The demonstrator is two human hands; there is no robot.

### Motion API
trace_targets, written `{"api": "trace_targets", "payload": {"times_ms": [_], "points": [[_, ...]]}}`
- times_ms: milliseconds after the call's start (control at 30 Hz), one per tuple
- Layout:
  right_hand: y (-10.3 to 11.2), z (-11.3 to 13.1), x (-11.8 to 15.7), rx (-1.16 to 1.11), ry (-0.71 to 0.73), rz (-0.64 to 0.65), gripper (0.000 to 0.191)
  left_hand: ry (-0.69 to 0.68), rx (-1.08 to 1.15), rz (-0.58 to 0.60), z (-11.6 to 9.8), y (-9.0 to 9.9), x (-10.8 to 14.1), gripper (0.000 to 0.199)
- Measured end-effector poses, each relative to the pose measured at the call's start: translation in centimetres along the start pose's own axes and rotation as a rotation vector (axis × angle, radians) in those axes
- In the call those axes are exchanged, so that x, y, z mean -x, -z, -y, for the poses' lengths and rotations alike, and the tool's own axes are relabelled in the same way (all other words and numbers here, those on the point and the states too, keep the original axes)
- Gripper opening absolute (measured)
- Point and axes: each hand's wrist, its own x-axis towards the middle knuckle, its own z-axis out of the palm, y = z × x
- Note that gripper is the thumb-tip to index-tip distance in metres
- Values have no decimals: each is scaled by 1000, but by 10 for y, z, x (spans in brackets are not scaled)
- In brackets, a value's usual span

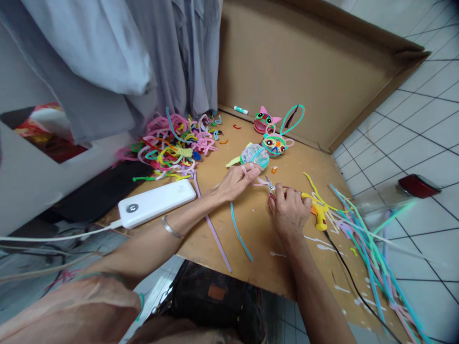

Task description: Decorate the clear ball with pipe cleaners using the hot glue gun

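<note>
L hand [237, 182] was over the table [267, 229], its forearm slanting in from 7–8 o'clock w/ a silver bangle [172, 227] nr the wrist, back of hand up; thumb + fingers were pinched tog. on a lilac strip [262, 183], the strip poking out twd 3–4 o'clock. R hand [290, 210] sat at L hand's 4 o'clock, forearm rising from 5 o'clock, knuckles up, fingers curled round the red handles of small scissors [271, 189], blades pointing to approx. 11 o'clock, right by the strip; couldn't tell if they were touching it. Teal ball [255, 155] lay just beyond L fingers, at 1 o'clock from that hand; contact w/ the fingers unclear. Past it, also at 1 o'clock, stood 2 decorated heads w/ eyes, a teal-trimmed one [274, 144] & a red one [263, 122]. Yellow glue gun [320, 215] was just beside R hand at 3 o'clock, a bundle of strips [373, 248] farther out at 4. Blue strip [238, 231] lay at L hand's 6 o'clock, white power bank [158, 203] at its 8–9, heap of coloured pipe cleaners [172, 143] at its 10
</note>
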Motion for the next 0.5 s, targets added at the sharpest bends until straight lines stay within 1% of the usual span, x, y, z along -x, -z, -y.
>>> {"api": "trace_targets", "payload": {"times_ms": [100, 267, 400, 500], "points": [[1, 2, 0, -8, 4, -2, 28, 24, -15, -10, -1, 0, 0, 76], [4, 4, -1, -27, 13, 13, 28, 41, -92, -38, 3, 1, 0, 80], [3, 3, -1, -9, 20, -4, 27, 35, -83, -31, 4, 1, -1, 77], [1, 2, 0, -14, 32, -15, 27, 56, -62, -40, 2, 1, -1, 75]]}}
